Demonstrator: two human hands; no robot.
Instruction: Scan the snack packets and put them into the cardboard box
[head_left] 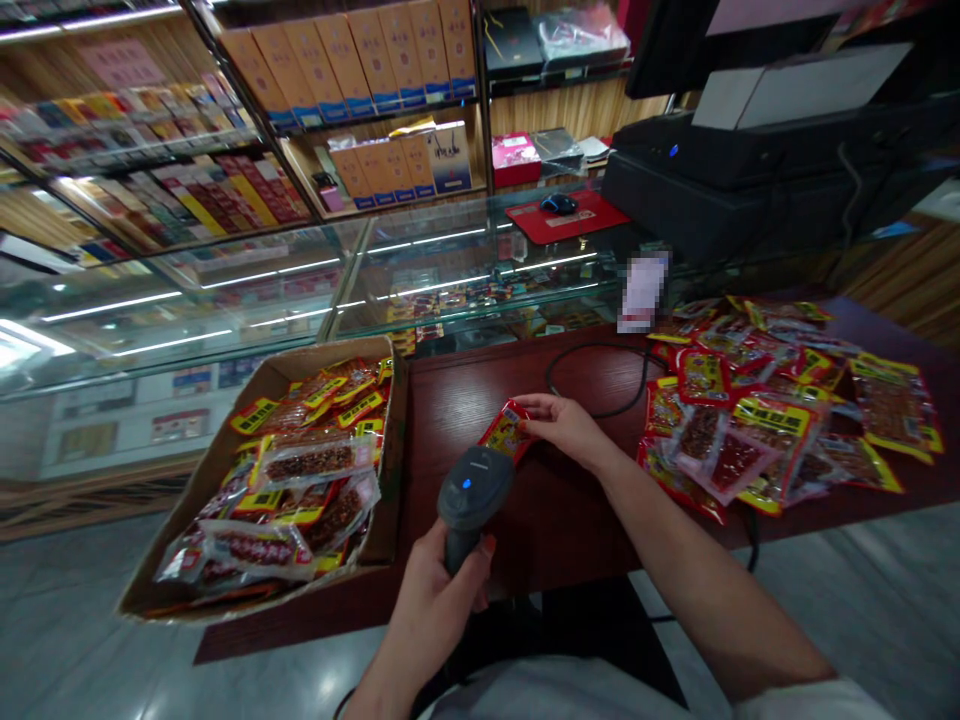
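My left hand is wrapped round the handle of a dark barcode scanner, which has a small blue light on top. Just beyond the scanner's head, my right hand pinches a small red and yellow snack packet by its right side. The scanner hides the packet's lower edge. On the left stands an open cardboard box full of snack packets, several of them clear with dark contents. A loose heap of similar packets lies to the right of my right forearm.
A dark red wooden table bears the box and the heap. Beyond it runs a glass display counter with a mouse on a red mat. A black cable loops across the table. Shelves of boxes stand behind.
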